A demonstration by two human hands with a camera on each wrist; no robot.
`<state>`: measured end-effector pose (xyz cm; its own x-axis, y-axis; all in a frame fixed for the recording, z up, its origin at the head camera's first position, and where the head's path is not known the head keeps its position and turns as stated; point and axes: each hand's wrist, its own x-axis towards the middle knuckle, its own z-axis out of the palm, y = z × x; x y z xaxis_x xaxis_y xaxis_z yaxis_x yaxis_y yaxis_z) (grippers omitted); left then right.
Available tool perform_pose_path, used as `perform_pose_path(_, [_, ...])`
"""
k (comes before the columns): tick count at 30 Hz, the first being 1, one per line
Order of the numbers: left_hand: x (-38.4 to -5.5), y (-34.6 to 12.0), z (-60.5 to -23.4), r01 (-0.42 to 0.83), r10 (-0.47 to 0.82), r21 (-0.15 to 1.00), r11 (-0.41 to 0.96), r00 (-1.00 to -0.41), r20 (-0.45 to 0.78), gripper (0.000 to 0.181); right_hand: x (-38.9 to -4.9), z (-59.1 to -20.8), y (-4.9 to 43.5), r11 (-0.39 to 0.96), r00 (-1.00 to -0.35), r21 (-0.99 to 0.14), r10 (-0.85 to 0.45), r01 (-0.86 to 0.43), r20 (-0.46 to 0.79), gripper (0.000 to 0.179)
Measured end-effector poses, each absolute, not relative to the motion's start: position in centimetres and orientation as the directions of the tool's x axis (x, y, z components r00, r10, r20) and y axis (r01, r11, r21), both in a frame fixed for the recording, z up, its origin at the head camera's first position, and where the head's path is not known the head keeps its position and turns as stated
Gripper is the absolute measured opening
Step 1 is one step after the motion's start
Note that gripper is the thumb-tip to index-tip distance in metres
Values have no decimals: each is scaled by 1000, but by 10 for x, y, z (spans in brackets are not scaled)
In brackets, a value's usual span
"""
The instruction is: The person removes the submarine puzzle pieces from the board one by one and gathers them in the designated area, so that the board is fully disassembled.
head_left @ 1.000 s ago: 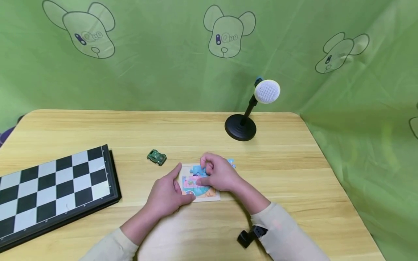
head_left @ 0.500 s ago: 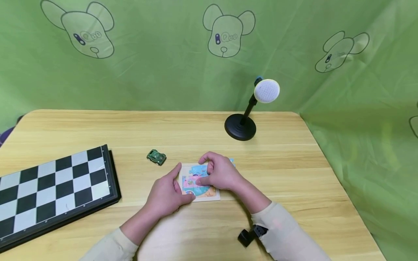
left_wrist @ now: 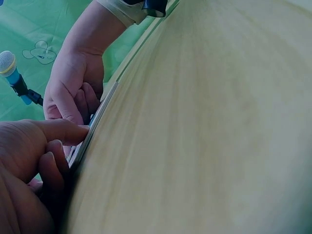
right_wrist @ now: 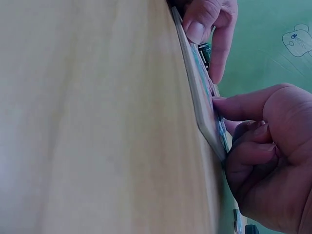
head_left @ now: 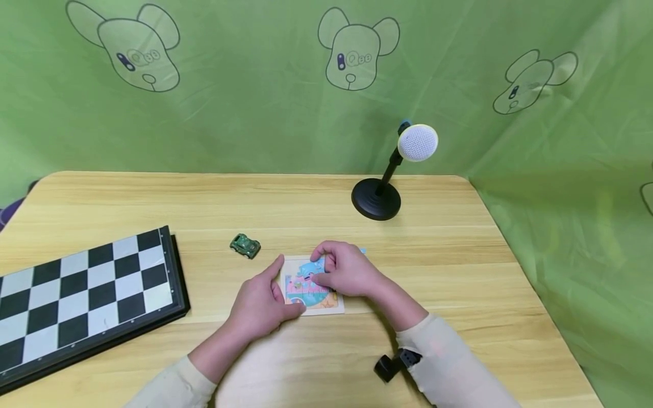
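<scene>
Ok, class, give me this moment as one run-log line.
left hand: holding jigsaw frame; right hand: thumb and forefinger touching jigsaw pieces; green toy car: untouched; microphone: on desk stand; chessboard: untouched

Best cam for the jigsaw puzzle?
Head: it looks down on the jigsaw puzzle, so much of its picture shows, though the right hand covers part. Left wrist shows little but a thin edge; right wrist shows an edge and a steeply foreshortened face.
</scene>
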<state>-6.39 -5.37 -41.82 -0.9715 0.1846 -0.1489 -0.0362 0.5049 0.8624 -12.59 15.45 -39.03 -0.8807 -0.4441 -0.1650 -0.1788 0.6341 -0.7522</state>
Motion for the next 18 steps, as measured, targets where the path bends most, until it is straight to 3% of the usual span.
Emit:
perform_pose_path(8, [-64,-54,-418,-33,185,862,506,-972,-146,103,-126,-393,156,623,-873,-756,-464,-199,-153,27])
perform_pose_path(18, [-64,-54,-418,-35,187,864,502,-971,-148,105,-109,-384,173,553,-910,-798,-415,-239,-16,31])
